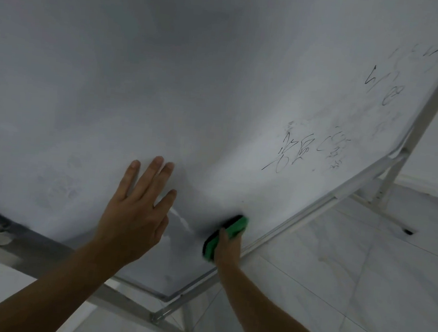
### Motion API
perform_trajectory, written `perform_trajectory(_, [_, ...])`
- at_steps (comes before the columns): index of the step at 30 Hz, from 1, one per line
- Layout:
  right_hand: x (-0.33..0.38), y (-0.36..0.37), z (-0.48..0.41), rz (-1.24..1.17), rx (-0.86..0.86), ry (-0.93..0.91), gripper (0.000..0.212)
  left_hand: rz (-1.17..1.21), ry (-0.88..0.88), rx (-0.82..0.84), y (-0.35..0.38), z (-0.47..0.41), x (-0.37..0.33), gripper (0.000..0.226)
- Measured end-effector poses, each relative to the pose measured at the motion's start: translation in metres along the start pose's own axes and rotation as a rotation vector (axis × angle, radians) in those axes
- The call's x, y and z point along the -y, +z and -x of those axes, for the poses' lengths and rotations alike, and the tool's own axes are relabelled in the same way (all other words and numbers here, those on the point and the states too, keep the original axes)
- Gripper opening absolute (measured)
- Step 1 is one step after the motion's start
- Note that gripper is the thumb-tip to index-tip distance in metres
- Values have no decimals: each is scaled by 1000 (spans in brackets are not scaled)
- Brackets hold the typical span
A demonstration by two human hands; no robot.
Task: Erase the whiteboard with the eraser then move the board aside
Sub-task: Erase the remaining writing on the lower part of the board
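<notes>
A large whiteboard point(193, 83) on a metal stand fills most of the head view. Black handwriting point(294, 151) remains on its right part, with fainter, half-wiped marks further up at the right edge. My left hand point(139, 206) lies flat on the board, fingers straight and spread. My right hand point(227, 247) grips a green eraser point(229, 231) with a black pad, pressed against the board near its lower right frame. Most of the right hand is hidden behind the eraser.
The board's metal frame point(301, 219) runs diagonally at lower right, with stand legs point(387, 187) and a black foot point(408, 231) on the pale tiled floor point(348, 285). A tray ledge point(0, 227) with a round object sits at lower left.
</notes>
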State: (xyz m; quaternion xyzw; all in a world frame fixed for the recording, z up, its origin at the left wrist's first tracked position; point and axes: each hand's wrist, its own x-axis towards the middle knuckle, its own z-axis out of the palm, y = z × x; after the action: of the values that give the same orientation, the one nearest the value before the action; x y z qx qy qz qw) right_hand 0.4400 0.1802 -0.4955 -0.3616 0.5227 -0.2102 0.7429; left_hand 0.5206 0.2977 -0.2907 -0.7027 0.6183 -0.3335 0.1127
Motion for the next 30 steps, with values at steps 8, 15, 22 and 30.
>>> perform_trajectory(8, [53,-15,-41,-281,-74,-22,55,13,-22,-11,0,-3,8,48])
perform_trajectory(15, [1,9,-28,-200,26,283,51,17,-14,7,6,-1,15,49])
perform_trajectory(22, [72,10,-20,-308,-105,-109,65,22,-24,5,6,4,24,58])
perform_trajectory(30, [-10,20,35,334,121,-155,75,34,-40,-3,7,0,24,65])
